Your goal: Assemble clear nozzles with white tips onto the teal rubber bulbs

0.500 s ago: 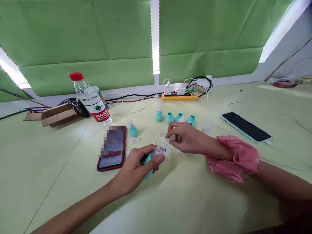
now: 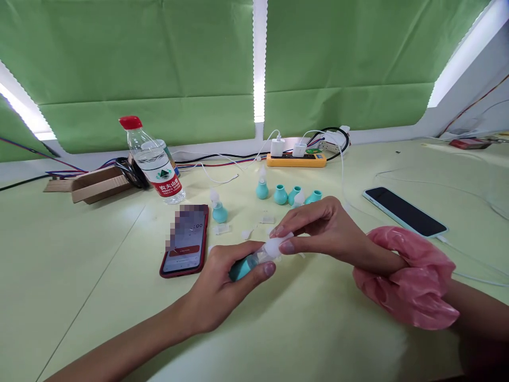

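Observation:
My left hand [image 2: 225,284] is closed around a small teal bulb [image 2: 240,268] with a clear neck, held just above the table. My right hand [image 2: 318,228] pinches a white translucent tip [image 2: 273,246] against the bulb's clear end. A pink scrunchie [image 2: 409,276] sits on my right wrist. More teal bulbs [image 2: 280,194] stand in a row behind my hands, and another teal bulb with a white tip [image 2: 218,210] stands near the red phone. Small clear loose parts [image 2: 246,232] lie on the table between them.
A red-cased phone [image 2: 185,241] lies left of my hands, a water bottle [image 2: 153,162] and cardboard box [image 2: 93,185] behind it. An orange power strip [image 2: 296,159] with chargers and cables sits at the back. A second phone [image 2: 405,211] lies at right.
My right hand has lifted from the table's loose parts with a white tip and brought it to the bulb in my left hand. The view shifted slightly.

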Tool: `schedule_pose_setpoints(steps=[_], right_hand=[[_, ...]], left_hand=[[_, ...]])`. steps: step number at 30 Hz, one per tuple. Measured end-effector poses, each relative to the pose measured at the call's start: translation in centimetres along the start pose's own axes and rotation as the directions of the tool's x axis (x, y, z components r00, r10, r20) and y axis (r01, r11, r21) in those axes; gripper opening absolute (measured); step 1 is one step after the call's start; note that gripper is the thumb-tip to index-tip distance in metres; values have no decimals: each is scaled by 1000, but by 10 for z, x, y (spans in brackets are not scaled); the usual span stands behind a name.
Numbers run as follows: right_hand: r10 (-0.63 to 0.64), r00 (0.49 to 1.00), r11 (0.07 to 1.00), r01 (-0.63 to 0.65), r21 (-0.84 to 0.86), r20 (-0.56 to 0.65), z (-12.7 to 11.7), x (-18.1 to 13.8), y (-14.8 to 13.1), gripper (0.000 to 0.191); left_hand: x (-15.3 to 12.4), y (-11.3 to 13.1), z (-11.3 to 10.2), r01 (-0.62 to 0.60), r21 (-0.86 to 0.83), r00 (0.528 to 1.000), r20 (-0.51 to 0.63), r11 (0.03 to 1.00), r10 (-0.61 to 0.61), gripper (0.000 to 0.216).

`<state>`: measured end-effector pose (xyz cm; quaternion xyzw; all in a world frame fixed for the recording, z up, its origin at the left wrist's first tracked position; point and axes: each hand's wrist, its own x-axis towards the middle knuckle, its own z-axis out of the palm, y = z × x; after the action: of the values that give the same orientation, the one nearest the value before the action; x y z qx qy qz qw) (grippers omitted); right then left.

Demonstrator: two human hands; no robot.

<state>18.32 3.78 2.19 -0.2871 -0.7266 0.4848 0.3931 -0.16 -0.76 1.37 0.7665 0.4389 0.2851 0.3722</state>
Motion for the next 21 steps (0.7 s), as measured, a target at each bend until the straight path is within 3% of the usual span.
schedule_pose_setpoints(steps=[5, 13, 21], right_hand=[[46, 998, 999, -45, -29, 41, -4, 2, -1, 19], [72, 994, 996, -68, -51, 79, -3, 1, -3, 21], [132, 989, 986, -137, 95, 64, 3, 3, 9, 22]], left_hand=[[1, 3, -2, -37, 52, 999, -3, 998, 38, 22], [-5, 2, -1, -139, 291, 989, -9, 947, 148, 20], [-7, -5, 4, -198, 347, 968, -77, 917, 238, 17]])
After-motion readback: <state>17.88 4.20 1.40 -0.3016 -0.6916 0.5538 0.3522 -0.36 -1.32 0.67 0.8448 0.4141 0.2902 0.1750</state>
